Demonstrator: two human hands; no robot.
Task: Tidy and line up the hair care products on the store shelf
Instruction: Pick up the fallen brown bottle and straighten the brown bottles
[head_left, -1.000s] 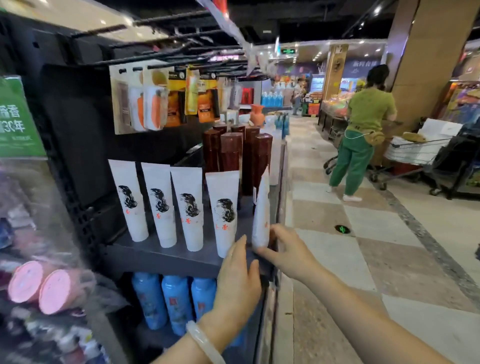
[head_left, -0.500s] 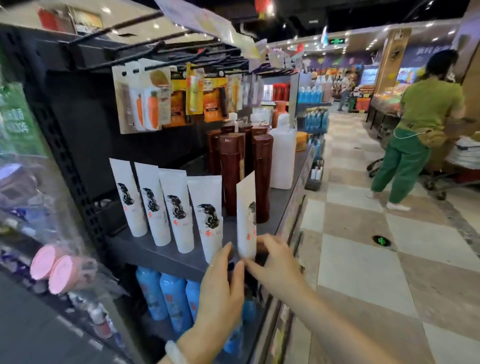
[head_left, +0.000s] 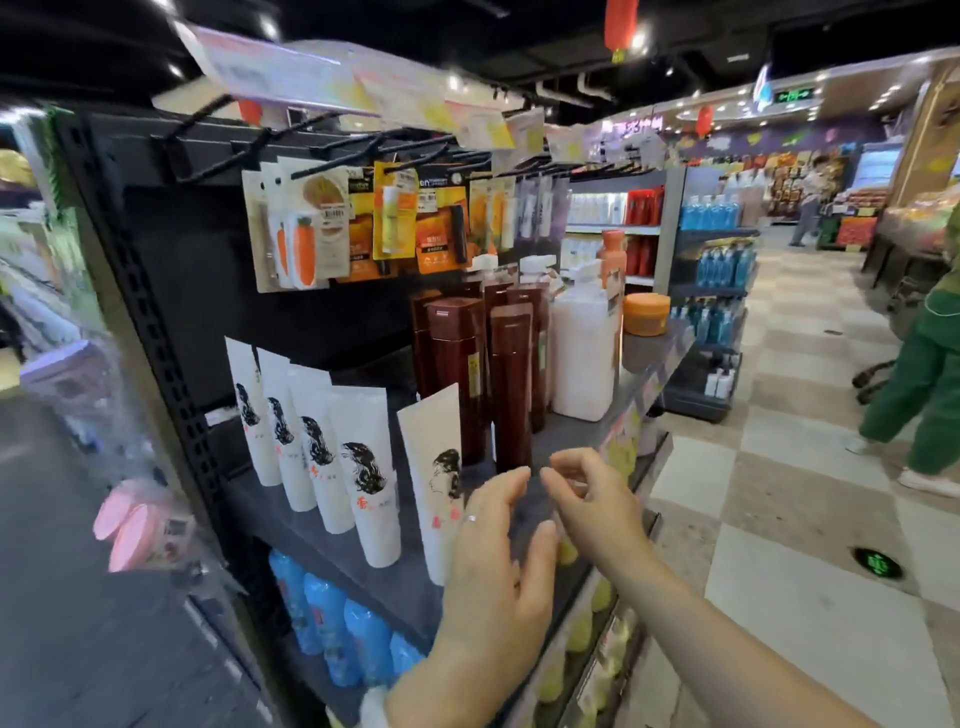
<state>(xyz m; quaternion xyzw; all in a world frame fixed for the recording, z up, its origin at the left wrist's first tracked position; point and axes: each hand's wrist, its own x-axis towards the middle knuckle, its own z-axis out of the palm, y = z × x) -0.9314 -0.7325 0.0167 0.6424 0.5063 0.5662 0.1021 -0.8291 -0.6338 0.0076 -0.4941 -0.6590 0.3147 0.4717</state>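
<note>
I see 5 white tubes (head_left: 363, 483) standing in a row on the dark shelf (head_left: 566, 436). My left hand (head_left: 493, 566), fingers straight, hovers just beside the nearest tube. My right hand (head_left: 592, 504) hangs close by, fingers loosely curled, its grip holding nothing

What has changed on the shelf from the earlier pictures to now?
The right hand let go of the fifth white tube, which now faces front like the others instead of edge-on. The left hand is open beside it. The other four white tubes and the brown bottles stayed put.
</note>
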